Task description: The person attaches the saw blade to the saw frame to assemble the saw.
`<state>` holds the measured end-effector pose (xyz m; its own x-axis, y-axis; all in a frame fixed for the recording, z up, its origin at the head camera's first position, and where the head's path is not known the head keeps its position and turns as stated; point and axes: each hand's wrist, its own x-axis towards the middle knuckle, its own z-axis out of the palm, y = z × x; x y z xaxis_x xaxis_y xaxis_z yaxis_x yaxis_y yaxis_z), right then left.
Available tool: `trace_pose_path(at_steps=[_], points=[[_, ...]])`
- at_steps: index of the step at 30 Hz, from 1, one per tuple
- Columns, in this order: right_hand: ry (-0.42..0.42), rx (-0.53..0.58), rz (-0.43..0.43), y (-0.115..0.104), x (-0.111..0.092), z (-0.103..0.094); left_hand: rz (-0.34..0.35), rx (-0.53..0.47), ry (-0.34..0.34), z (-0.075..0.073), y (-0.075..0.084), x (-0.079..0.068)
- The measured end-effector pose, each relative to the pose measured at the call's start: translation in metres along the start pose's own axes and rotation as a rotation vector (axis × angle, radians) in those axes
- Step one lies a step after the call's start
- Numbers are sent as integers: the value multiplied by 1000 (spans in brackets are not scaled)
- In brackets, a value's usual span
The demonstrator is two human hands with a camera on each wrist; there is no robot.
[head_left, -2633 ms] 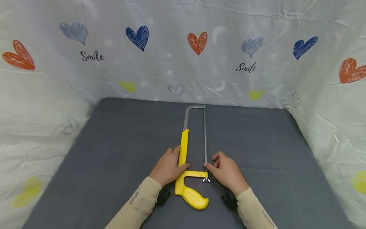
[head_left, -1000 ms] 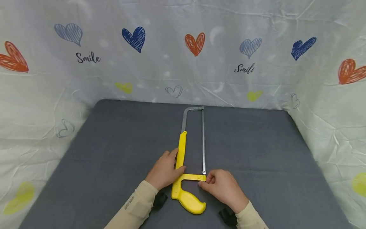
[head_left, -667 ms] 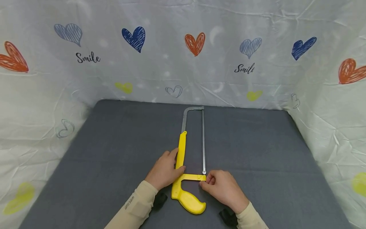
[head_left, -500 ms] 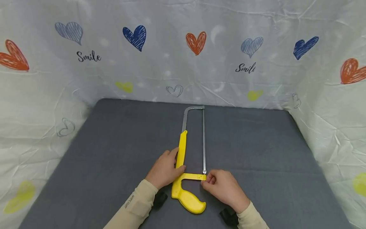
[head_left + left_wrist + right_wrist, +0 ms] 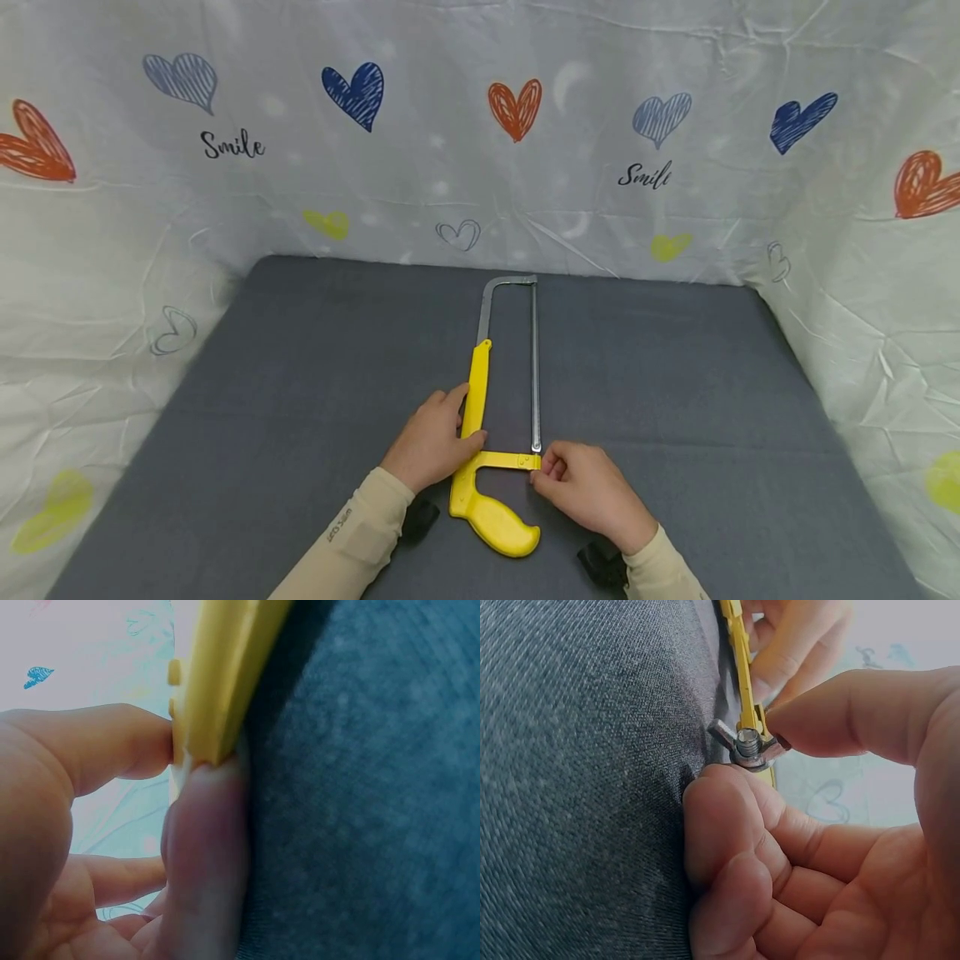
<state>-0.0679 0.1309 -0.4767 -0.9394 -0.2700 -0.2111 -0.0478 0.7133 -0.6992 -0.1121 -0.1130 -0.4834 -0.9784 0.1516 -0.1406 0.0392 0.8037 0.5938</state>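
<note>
A hacksaw (image 5: 501, 527) with a yellow handle and frame lies on the dark grey table, its handle toward me. Its thin blade (image 5: 536, 367) runs along the right side. My left hand (image 5: 426, 443) holds the yellow spine just above the handle, thumb on one side and fingers on the other. In the left wrist view the yellow frame (image 5: 217, 682) sits between thumb and fingers. My right hand (image 5: 592, 492) is at the near end of the blade. Its thumb and curled index finger pinch a metal wing nut (image 5: 750, 759) on a threaded end; the head view hides the nut.
The grey cloth-covered table (image 5: 337, 350) extends all around the saw. A pale curtain (image 5: 442, 158) printed with hearts and "Smile" closes off the back and both sides. Dark wrist cameras (image 5: 600, 565) hang under the beige sleeves (image 5: 360, 533).
Earlier, my right hand was beside the blade, with the wing nut showing. It came down to the nut and its thumb has since shifted slightly right. My left hand keeps its hold.
</note>
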Motion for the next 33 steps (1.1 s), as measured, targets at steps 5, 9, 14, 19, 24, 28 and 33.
trace_pose_path(at_steps=[5, 9, 14, 19, 24, 28, 33], points=[[-4, -7, -17, 1, 1, 0, 9, 2, 6, -1, 0, 1], [3, -16, -37, 4, 2, -1, 17, -4, 9, -1, 1, 1], [12, -27, -70, 5, 2, -1, 12, -1, 7, -2, 2, 1], [-2, -22, -63, 5, 0, 0, 2, -4, -5, -1, 1, 0], [8, -22, -68, 4, 0, 2, 0, -6, -5, -1, 0, 0], [5, -30, -76, 5, 1, 2, -5, -3, -7, -1, 0, 0], [-11, -21, -74, 7, 0, 1, -12, -1, -14, -1, 1, 0]])
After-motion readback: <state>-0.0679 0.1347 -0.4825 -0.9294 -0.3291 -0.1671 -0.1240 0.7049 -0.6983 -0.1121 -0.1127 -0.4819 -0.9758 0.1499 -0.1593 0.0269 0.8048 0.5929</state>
